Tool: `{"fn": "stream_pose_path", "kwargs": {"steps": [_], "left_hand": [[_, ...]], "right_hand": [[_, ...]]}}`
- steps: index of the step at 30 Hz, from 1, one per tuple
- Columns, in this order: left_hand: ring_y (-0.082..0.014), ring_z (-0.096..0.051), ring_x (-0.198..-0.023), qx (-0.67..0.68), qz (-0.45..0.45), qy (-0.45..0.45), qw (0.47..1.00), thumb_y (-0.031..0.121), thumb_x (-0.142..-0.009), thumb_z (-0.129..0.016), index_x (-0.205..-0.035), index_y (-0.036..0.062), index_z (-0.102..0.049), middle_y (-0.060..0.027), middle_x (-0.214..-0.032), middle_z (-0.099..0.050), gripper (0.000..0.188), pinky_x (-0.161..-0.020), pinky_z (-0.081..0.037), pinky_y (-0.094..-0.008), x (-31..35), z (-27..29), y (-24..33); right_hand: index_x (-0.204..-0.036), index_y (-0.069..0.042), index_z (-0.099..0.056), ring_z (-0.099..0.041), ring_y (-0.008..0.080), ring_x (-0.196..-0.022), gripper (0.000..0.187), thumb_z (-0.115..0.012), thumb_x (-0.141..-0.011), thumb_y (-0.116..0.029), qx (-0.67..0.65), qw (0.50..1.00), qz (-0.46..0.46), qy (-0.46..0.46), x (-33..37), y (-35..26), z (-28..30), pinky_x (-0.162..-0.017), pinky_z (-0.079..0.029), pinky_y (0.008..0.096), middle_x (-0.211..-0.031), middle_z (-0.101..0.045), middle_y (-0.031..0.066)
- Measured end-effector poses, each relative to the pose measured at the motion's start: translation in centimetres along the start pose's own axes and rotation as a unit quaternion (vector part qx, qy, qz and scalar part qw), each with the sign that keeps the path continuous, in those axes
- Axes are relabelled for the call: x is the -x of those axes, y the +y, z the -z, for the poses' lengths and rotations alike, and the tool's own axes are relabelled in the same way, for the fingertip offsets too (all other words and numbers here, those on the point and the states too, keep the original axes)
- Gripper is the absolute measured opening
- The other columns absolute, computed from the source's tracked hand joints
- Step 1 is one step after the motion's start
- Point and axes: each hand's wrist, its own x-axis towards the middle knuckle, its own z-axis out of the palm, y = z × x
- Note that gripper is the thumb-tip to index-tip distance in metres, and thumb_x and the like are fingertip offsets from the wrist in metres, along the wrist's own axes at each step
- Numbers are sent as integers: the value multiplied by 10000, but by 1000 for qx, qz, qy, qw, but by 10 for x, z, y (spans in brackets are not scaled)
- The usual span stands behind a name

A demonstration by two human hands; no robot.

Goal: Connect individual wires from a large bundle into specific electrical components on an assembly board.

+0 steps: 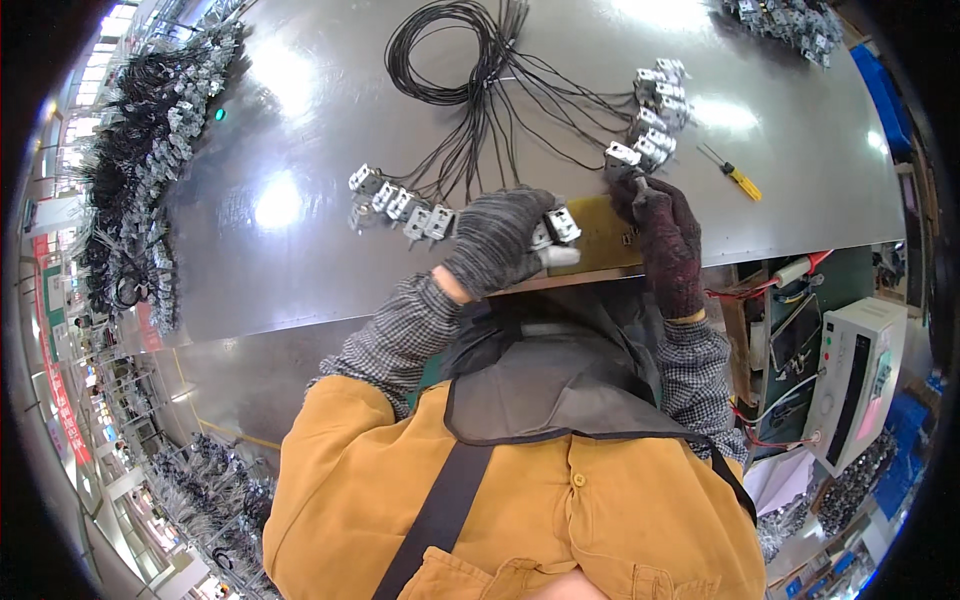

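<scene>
My left hand (pixel 500 238), in a grey striped knit glove, is closed around a white block-shaped socket (pixel 564 225) at the table's near edge. A rounded white piece (pixel 559 257) shows just below that socket; whether it is a covered fingertip cannot be made out. My right hand (pixel 668 235), in a dark reddish glove, pinches a small greyish part whose kind is hidden by the fingers. More white sockets with metal parts lie in a left cluster (pixel 402 204) and a right cluster (pixel 655 115). Thin black cables (pixel 487 85) run from them to a coil.
A yellow-handled screwdriver (pixel 742 181) lies on the metal table (pixel 320 130) at the right. A yellowish plate (pixel 605 232) lies between my hands. Bundles of cabled parts (pixel 150 150) pile at the left edge. A white instrument box (pixel 858 380) with leads stands lower right.
</scene>
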Motion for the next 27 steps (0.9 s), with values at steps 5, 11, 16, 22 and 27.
{"fn": "stream_pose_path", "kwargs": {"steps": [5,11,16,22,27], "left_hand": [[-352,-720,-910,-57,3,-24,998,521,-781,-863,-1133,32,-726,-156,-956,-721,618,-804,-558,-463,-17,-11,15],[-326,-723,-889,-99,15,-126,987,594,-816,-810,-1166,64,-739,-142,-929,-741,639,-855,-508,-477,-27,2,23],[-264,-730,-722,-42,24,-48,998,600,-839,-784,-1111,92,-747,-60,-743,-734,578,-770,-514,-429,-32,-13,16],[-283,-750,-807,34,78,-89,992,546,-880,-763,-1032,82,-758,-90,-819,-763,488,-804,-538,-431,-34,-8,5],[-306,-745,-806,4,54,-108,993,579,-836,-777,-962,83,-756,-107,-802,-750,513,-825,-528,-447,-35,-3,12]], "right_hand": [[-1269,15,-665,-678,161,-1005,307,-548,-1104,-217,192,980,35,-38,12,-3,8,-916,-553,314,-1133,-734,101],[-1206,-6,-690,-656,117,-942,240,-623,-1057,-182,242,966,-6,-92,52,-6,25,-818,-561,319,-1074,-729,86],[-1151,-11,-694,-669,147,-898,200,-700,-993,-133,242,965,3,-97,63,6,9,-792,-554,342,-1007,-717,98],[-1160,-28,-679,-691,252,-867,212,-723,-960,-80,388,889,228,-88,58,7,-1,-806,-553,368,-1006,-706,141],[-1235,-31,-645,-668,209,-838,270,-715,-980,-83,206,974,-1,-94,72,34,-3,-800,-558,374,-1105,-717,72]]}}
